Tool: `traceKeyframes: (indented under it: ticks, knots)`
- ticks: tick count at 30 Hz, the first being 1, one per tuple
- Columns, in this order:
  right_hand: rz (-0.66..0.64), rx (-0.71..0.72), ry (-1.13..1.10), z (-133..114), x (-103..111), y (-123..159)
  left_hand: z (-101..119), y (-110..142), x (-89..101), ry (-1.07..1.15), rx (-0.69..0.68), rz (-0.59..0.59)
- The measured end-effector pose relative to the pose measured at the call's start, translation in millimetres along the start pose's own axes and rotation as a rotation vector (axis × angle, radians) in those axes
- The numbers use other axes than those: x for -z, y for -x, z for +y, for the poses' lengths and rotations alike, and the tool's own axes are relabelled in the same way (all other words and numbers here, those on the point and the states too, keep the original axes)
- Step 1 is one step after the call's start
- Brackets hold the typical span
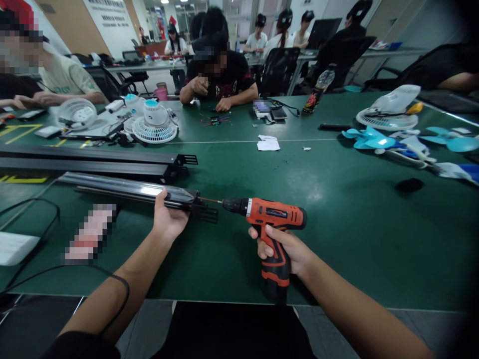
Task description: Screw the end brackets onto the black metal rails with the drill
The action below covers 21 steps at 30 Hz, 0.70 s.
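Observation:
My right hand is wrapped round the grip of an orange and black cordless drill, its chuck pointing left. A long thin bit runs from the chuck to the end of a long, shiny black metal profile; whether it sits inside a screw there I cannot tell. My left hand holds that profile near its right end from below, thumb on top. Black slotted prongs stick out from this end.
More black profiles lie behind on the green table. A phone, cables and a white box are at left. White fan parts, blue fan blades and a bottle stand farther back. A person sits opposite.

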State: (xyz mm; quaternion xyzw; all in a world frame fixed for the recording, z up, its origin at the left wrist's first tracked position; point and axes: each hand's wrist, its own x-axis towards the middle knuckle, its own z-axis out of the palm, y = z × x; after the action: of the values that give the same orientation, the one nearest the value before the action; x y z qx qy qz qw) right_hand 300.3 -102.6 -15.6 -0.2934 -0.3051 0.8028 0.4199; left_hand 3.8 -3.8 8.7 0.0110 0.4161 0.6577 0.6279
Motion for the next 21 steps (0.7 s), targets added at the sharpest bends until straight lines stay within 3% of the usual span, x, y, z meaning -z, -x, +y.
traceKeyframes:
  ticks: [21]
  knots:
    - [0.039, 0.046, -0.011, -0.8, -3.3, -1.4, 0.7, -1.8, 2.7, -0.003, 0.014, -0.002]
